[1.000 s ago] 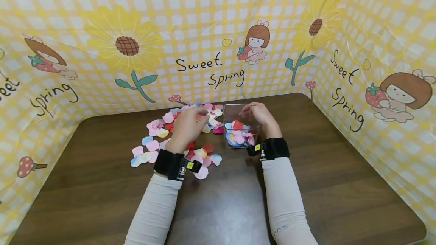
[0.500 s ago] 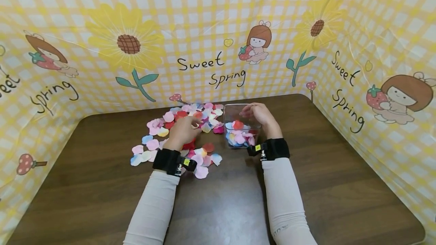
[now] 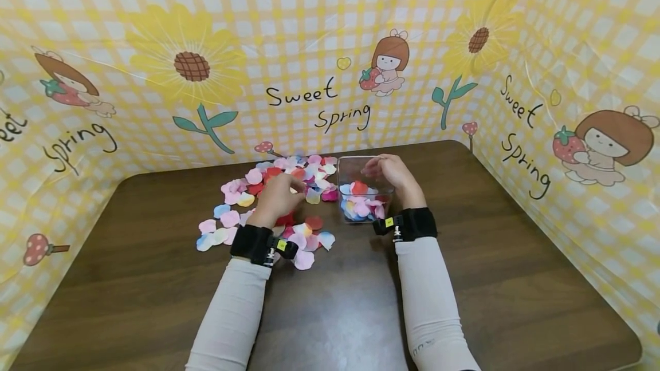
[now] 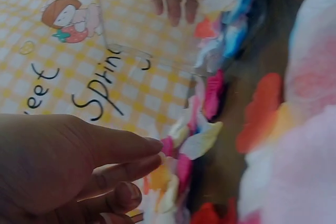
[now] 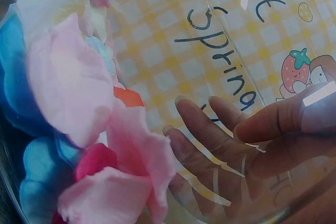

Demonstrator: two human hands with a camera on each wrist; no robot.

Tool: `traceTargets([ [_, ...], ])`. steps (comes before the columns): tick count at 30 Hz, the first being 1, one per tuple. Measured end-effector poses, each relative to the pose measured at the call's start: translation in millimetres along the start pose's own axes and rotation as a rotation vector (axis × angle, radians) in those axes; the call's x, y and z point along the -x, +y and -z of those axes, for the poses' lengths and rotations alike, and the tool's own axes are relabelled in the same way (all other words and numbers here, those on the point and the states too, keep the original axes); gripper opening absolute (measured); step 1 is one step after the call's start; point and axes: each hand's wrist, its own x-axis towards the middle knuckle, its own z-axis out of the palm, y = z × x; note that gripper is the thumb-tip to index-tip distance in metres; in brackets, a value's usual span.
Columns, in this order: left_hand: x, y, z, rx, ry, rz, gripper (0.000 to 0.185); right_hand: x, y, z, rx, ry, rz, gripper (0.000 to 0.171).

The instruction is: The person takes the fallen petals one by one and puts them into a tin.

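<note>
Head view. A brown table (image 3: 330, 314) stands before a yellow-and-white checked cloth (image 3: 309, 33) (printed with sunflowers and the words "Sweet Spring"). Loose petals (image 3: 230, 219) in pink, red, white, blue and yellow lie scattered left of an upright clear box (image 3: 350, 172), in whose lower part boxed petals (image 3: 359, 208) are heaped. The left hand (image 3: 278, 196) is low over the loose petals; the right hand (image 3: 394, 173) is at the box's right side. Each wrist bears a black strap, above a pale sleeve (image 3: 229, 314).

Left wrist view. The left thumb and forefinger nearly meet, leaving a narrow gap; whether a petal lies between the tips cannot be told. Magenta and yellowish petals show just beyond them, and large blurred petals fill the right edge. The right hand's fingers appear through the box's transparent wall.

Right wrist view. Behind clear plastic, the right hand's fingers are loosely spread and slightly bent; contact with the wall cannot be determined. Pink, blue and white boxed petals crowd the left side.
</note>
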Motion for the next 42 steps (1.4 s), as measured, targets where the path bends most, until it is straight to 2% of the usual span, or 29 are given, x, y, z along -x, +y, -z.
traceTargets([
  [3, 2.4, 1.8, 1.7, -0.022, 0.056, 0.003, 0.019, 0.5, 1.5, -0.3, -0.001, -0.004, -0.007, 0.042],
  [5, 2.3, 1.4, -0.8, -0.062, 0.062, -0.005, 0.021, 0.8, 2.2, -0.7, -0.003, -0.01, -0.005, 0.042],
  [7, 1.0, 0.2, -5.7, -0.121, 0.031, -0.032, 0.028, 1.2, 2.5, -1.1, -0.009, -0.012, -0.002, 0.042],
  [11, -1.4, 0.2, -17.1, -0.234, -0.081, -0.102, 0.046, 2.1, 1.3, -1.1, -0.015, -0.01, -0.003, 0.042],
  [13, -1.4, 1.4, -21.4, -0.258, -0.121, -0.116, 0.046, 1.9, 0.8, -0.9, -0.015, -0.012, -0.008, 0.042],
  [20, -0.6, 5.9, -25.0, -0.23, -0.152, -0.047, 0.018, 1.1, -0.7, -0.8, -0.019, -0.011, -0.014, 0.041],
  [23, -1.2, 7.5, -24.9, -0.229, -0.158, -0.056, 0.019, 0.8, -0.6, -1.0, -0.018, -0.009, -0.014, 0.042],
  [27, -2.6, 9.3, -28.3, -0.237, -0.17, -0.083, 0.031, 1.0, -0.2, -0.9, -0.014, -0.007, -0.008, 0.042],
  [29, -2.7, 10.2, -31.0, -0.25, -0.176, -0.082, 0.029, 1.4, 0.0, -0.8, -0.012, -0.009, -0.005, 0.042],
  [32, -1.7, 11.4, -33.4, -0.267, -0.186, -0.066, 0.015, 0.4, 1.4, -0.2, -0.008, -0.017, -0.002, 0.042],
  [34, -1.5, 11.0, -32.6, -0.266, -0.184, -0.057, 0.006, 0.1, 1.2, 0.3, -0.015, -0.022, -0.001, 0.043],
  [37, -0.9, 11.7, -25.9, -0.258, -0.168, -0.065, 0.004, 0.2, -0.2, 1.1, -0.011, -0.025, 0.004, 0.043],
  [39, 0.0, 14.0, -18.7, -0.247, -0.133, -0.086, 0.006, 0.9, -1.3, 1.5, -0.011, -0.023, 0.006, 0.042],
  [42, 3.5, 21.9, -6.9, -0.241, -0.041, -0.132, 0.012, 0.6, -1.0, 1.6, -0.001, -0.02, 0.012, 0.042],
])
